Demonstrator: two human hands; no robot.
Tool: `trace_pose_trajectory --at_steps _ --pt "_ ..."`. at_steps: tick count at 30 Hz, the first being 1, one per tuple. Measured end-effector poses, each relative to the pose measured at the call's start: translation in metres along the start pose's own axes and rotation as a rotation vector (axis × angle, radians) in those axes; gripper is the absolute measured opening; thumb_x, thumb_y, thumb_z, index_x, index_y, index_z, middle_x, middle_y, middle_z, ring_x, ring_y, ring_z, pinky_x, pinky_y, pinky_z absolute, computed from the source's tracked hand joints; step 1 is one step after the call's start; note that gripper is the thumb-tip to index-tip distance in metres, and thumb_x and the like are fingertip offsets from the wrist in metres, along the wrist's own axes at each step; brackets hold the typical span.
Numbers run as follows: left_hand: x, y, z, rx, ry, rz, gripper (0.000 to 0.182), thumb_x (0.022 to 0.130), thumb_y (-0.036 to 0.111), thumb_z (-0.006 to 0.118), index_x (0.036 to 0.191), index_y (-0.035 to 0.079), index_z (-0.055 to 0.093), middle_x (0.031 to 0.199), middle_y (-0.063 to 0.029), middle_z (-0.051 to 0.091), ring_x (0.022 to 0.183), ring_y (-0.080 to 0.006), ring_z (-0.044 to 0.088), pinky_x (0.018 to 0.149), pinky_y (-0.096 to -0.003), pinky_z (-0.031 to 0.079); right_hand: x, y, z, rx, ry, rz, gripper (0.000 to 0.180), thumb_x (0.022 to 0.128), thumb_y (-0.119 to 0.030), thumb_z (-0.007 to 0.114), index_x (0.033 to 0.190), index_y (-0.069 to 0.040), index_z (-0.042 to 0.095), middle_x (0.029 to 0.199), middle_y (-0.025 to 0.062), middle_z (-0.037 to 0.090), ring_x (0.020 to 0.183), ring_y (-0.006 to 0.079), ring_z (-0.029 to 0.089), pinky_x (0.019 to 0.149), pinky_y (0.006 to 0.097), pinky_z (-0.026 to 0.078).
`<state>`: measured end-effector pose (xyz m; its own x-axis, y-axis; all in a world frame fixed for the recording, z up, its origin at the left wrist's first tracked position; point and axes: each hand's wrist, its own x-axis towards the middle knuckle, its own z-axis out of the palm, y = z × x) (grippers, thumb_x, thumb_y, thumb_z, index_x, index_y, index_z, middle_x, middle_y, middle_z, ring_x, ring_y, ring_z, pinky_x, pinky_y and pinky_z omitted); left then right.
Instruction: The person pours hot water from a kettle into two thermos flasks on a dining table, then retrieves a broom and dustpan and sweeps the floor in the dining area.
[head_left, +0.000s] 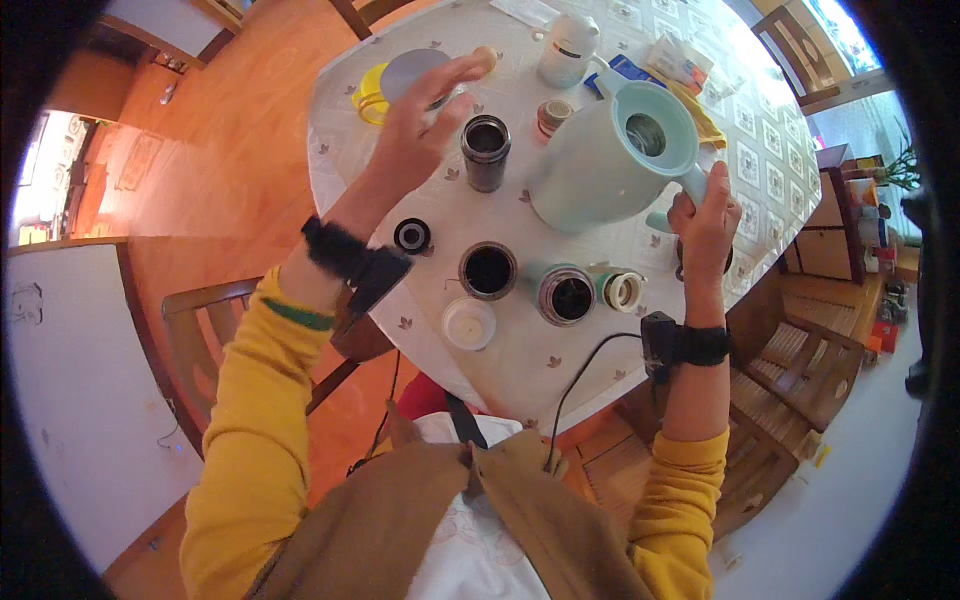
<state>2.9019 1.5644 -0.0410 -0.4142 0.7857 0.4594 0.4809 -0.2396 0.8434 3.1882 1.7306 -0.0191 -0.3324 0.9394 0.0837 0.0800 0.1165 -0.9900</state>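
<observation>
My right hand (705, 214) grips the handle of a large pale green vacuum jug (585, 165). The jug leans, its open mouth facing up towards me. Over the table's left part is my left hand (412, 135), fingers apart; a small tan round shape at its fingertips is unclear. Just right of that hand stands an uncapped dark flask (486, 161). Nearer me are two more uncapped vessels, a dark-mouthed cup (487, 271) and a green vacuum flask (566, 296). Beside them lie a green-and-cream lid (621, 290), a white round cap (469, 324) and a black ring-shaped lid (412, 235).
A smaller pale pitcher (568, 56), a pink-based jar (553, 116), a yellow round item (370, 97) and a grey disc (411, 66) are farther back. Packets (679, 60) and a yellow cloth (697, 112) lie behind the jug. Wooden chairs (806, 367) flank the patterned tablecloth (405, 300).
</observation>
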Motion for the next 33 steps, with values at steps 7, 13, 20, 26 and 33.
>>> trace_pose_trajectory --at_steps 7,13,20,26,33 --pt "-0.121 -0.014 -0.037 0.222 0.038 -0.329 0.040 0.089 0.008 0.063 0.129 0.004 0.055 0.118 -0.0123 0.063 0.110 -0.0202 0.061 0.096 -0.0338 0.046 -0.002 -0.010 0.004 0.092 -0.014 0.129 0.046 0.100 -0.041 0.045 0.066 -0.010 0.048 0.052 -0.0014 0.040 0.043 0.0085 0.038 0.042 0.0253 0.027" --pt "-0.168 0.002 -0.032 0.152 0.080 -0.418 0.043 0.086 0.008 0.068 0.128 0.005 0.056 0.114 -0.0094 0.064 0.102 -0.0183 0.062 0.093 -0.0324 0.047 -0.003 -0.009 0.009 0.001 0.203 0.073 0.039 0.101 -0.035 0.046 0.075 -0.007 0.051 0.055 -0.0004 0.039 0.044 0.0091 0.036 0.042 0.0263 0.029" --pt "-0.162 0.056 -0.011 -0.178 -0.164 -0.492 0.042 0.079 0.004 0.075 0.118 0.006 0.059 0.099 -0.0036 0.067 0.089 -0.0111 0.062 0.083 -0.0263 0.050 -0.007 -0.004 -0.004 0.073 0.148 0.084 0.051 0.099 -0.041 0.046 0.060 -0.009 0.046 0.046 0.0023 0.041 0.037 0.0115 0.036 0.039 0.0280 0.028" --pt "-0.147 0.066 0.000 -0.242 -0.107 -0.578 0.022 0.081 0.001 0.073 0.102 0.005 0.067 0.092 -0.0027 0.067 0.083 -0.0103 0.062 0.077 -0.0248 0.050 -0.011 -0.015 -0.011 -0.326 0.190 -0.319 0.034 0.104 -0.027 0.040 0.101 0.000 0.061 0.101 0.0072 0.061 0.089 0.0170 0.055 0.083 0.0283 0.043" --pt "-0.124 0.078 0.006 0.219 -0.221 -0.155 0.016 0.081 0.009 0.074 0.096 0.006 0.071 0.101 -0.0071 0.062 0.078 -0.0178 0.060 0.069 -0.0295 0.051 -0.104 -0.031 -0.011 -0.688 -0.166 -0.690 0.012 0.081 -0.012 0.066 0.092 -0.008 0.069 0.115 0.0094 0.061 0.116 0.0323 0.050 0.101 0.0446 0.037"
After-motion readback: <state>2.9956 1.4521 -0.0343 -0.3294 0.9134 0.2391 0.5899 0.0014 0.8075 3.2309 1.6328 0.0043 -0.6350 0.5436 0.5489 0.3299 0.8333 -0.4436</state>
